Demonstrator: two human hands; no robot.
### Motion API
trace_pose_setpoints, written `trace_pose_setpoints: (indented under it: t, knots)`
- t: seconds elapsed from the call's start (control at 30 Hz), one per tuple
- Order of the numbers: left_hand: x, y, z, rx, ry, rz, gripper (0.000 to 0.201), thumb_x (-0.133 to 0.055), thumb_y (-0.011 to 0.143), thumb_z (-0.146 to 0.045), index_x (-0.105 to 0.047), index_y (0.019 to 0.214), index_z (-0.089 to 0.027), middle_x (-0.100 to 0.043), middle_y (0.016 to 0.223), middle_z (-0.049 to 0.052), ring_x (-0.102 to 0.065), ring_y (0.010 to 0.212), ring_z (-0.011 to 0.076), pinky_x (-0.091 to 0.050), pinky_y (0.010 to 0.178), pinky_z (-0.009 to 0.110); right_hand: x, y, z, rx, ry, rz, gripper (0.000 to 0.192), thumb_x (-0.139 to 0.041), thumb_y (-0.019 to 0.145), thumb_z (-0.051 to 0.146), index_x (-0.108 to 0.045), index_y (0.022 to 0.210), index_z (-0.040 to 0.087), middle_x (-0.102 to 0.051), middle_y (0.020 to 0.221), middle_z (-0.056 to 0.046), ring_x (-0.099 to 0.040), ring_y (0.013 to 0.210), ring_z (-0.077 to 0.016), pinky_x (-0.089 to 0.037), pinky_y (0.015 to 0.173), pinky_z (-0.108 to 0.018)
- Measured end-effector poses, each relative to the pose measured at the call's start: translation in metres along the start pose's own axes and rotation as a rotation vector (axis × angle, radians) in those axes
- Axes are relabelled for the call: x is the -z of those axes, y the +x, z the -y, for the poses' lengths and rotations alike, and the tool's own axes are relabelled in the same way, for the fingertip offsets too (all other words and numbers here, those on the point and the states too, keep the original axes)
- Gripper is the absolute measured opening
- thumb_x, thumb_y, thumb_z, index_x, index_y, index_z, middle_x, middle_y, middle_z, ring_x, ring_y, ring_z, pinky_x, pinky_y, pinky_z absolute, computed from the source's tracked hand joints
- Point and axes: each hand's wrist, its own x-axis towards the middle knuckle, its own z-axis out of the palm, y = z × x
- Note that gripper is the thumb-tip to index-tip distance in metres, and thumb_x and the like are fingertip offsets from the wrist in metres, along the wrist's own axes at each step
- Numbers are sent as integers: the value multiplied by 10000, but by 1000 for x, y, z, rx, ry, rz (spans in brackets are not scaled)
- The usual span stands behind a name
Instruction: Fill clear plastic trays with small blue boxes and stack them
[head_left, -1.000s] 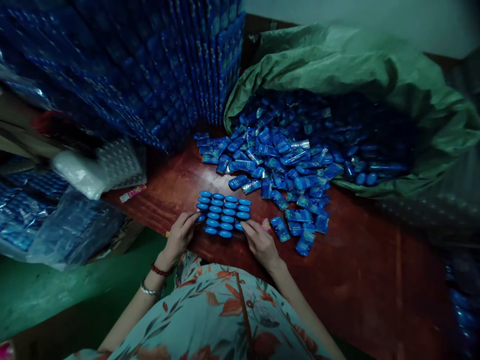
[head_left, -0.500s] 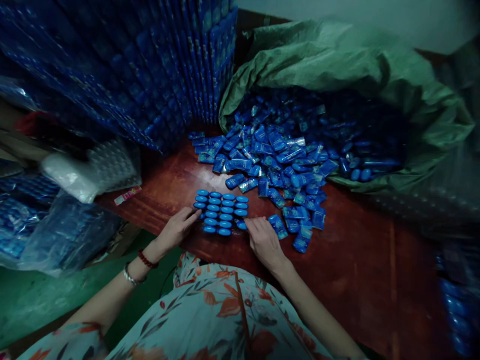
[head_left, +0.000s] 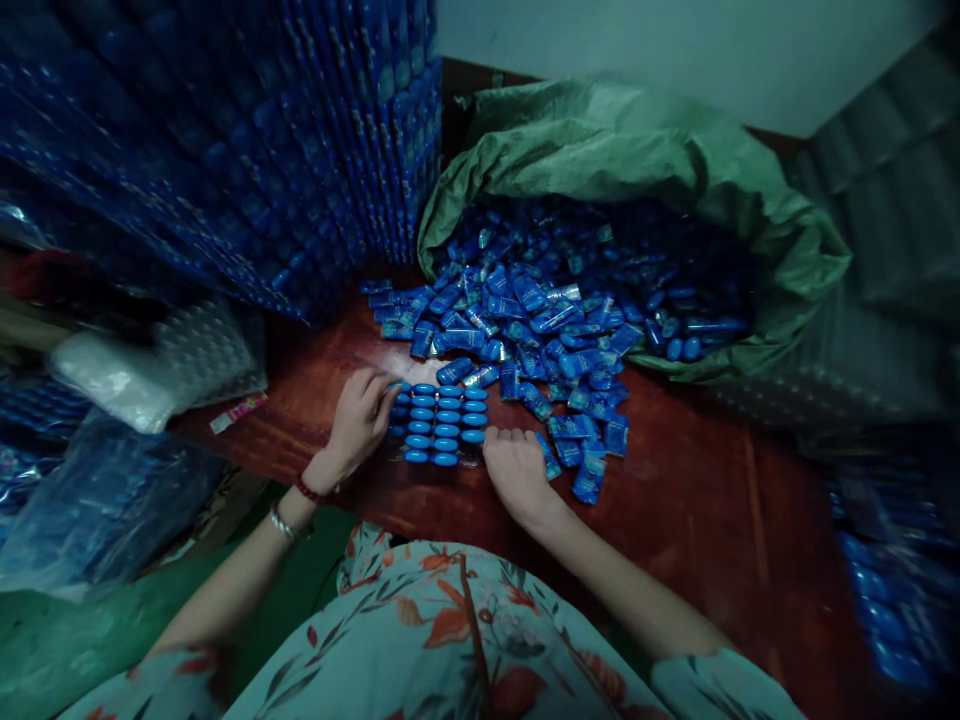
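Observation:
Small blue oval-ended packs (head_left: 448,417) stand side by side in several columns on the reddish table. My left hand (head_left: 361,418) is at the left column, its fingers bent around the far end and covering part of it; what lies between them is hidden. My right hand (head_left: 517,465) has its fingers curled together at the near end of the right column, with the fingertips against a blue pack (head_left: 473,436). Just right of that hand begins a loose heap of blue printed packs (head_left: 525,330), some with silvery sides.
A green woven sack (head_left: 600,150) lies open behind the heap, more packs inside. Tall stacks of blue wrapped packs (head_left: 322,170) rise at back left. Clear bubbled plastic trays (head_left: 217,350) and a pink strip (head_left: 238,412) lie left. The wooden table (head_left: 690,500) extends right.
My left hand has moved away from me along the left column to its far end. My right hand has curled more, and the pack at its fingertips now sits against the right column.

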Motion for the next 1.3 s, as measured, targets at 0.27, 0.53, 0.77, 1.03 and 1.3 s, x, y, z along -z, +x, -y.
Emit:
trace_pose_setpoints:
  t: [0.27,0.53,0.77,1.03,1.3]
  knots:
    - [-38,119,-33,121,244,900,381,-576,800,-481,-669,815,-112,-684,825,143,-641,826,263,-469,713,297,3,-12,0,12,60,-139,142,-522,891,269,-562,978,165,-613,804,-94,-568,738,-225,-395,588,-310]
    - [-66,121,-39,85,202,900,223,-593,764,-186,-650,957,-88,-672,972,178,-641,906,282,-484,769,328,-19,-14,-6,213,155,-288,280,-373,928,123,-583,1104,179,-591,865,-79,-526,794,-193,-411,654,-289]
    - [-25,103,-10,64,-91,603,209,-478,849,-251,-608,953,-124,-661,824,68,-610,753,187,-466,691,269,-15,-6,-14,378,185,-259,243,-411,911,101,-600,1042,179,-595,915,-81,-532,797,-173,-402,620,-265]
    - [60,-22,21,541,-428,82,354,-590,784,-456,-540,1019,-197,-619,809,6,-617,671,155,-495,626,260,-4,0,-21,398,237,-187,231,-393,922,108,-595,1018,166,-592,934,-77,-548,860,-173,-432,646,-245]
    - [60,-90,16,450,-304,89,233,-584,817,-408,-603,913,-197,-626,837,32,-601,773,181,-495,701,285,13,5,-5,476,5,-78,247,-414,881,60,-619,974,161,-608,900,-86,-549,797,-189,-442,615,-264]
